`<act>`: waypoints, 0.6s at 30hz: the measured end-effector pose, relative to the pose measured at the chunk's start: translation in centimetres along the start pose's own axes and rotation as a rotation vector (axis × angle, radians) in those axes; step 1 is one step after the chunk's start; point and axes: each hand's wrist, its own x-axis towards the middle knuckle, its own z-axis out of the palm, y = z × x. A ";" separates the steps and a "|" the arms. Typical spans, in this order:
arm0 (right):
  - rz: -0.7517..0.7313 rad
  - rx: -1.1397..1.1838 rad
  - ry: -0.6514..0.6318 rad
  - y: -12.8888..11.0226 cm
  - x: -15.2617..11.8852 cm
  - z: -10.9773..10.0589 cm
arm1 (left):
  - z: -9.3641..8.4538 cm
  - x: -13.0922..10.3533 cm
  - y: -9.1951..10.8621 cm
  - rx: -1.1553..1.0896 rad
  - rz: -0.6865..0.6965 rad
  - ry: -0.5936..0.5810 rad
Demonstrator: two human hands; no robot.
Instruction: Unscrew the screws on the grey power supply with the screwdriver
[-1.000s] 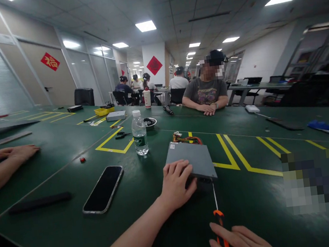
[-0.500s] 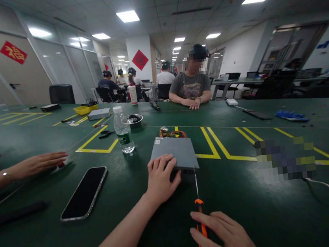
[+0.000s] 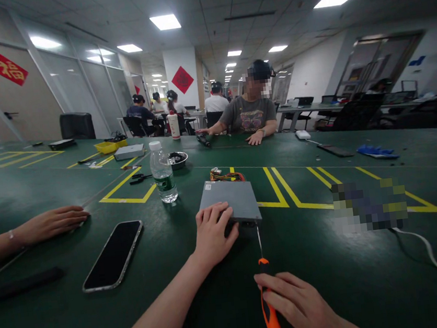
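A grey metal computer power supply lies flat on the green table, with a bundle of coloured cables at its far side. My left hand grips its near left corner, fingers on top and thumb against the near side. In my right hand is an orange and black screwdriver, held by the handle between fingers and thumb. Its thin shaft points away from me, and the tip meets the near face of the power supply close to the right corner. The exact contact spot is too small to make out.
Left of the power supply stand a water bottle and a metal bowl. A phone lies nearer. Another person's hand rests at the left. A person sits opposite. A white cable runs at the right.
My right hand's fingers have closed further round the screwdriver handle. The person opposite has parted their hands and reached one toward a dark tool. The hand at the left has shifted slightly.
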 end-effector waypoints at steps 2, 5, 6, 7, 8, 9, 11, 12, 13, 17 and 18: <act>-0.022 -0.029 -0.079 -0.1 0.2 -0.3 | 0.0 0.0 0.0 -0.002 0.002 0.010; -0.030 -0.033 -0.085 -0.2 0.1 -0.3 | 0.0 0.0 0.0 -0.014 0.008 0.019; -0.027 -0.019 -0.052 -0.2 -0.1 -0.2 | 0.0 0.0 0.0 -0.015 0.009 0.020; -0.017 -0.003 -0.011 -0.2 -0.3 0.0 | 0.0 0.0 0.0 -0.014 0.009 0.020; -0.010 0.013 0.023 -0.2 -0.5 0.1 | 0.0 0.0 0.0 -0.010 0.009 0.022; -0.003 0.023 0.041 -0.1 -0.7 0.2 | 0.0 0.0 0.0 -0.005 0.009 0.025; -0.008 0.021 0.027 0.1 -0.8 0.3 | 0.0 0.0 0.0 0.003 0.010 0.028; -0.027 0.008 0.007 0.2 -0.7 0.3 | 0.0 0.0 0.0 0.005 0.010 0.028; -0.054 -0.012 -0.014 0.3 -0.6 0.3 | 0.0 0.0 0.0 0.005 0.009 0.026; -0.099 -0.048 -0.019 0.2 -0.3 0.3 | 0.0 0.0 0.1 -0.007 0.005 0.020; -0.082 -0.032 0.007 0.1 -0.3 0.3 | 0.0 0.0 0.1 -0.009 0.003 0.019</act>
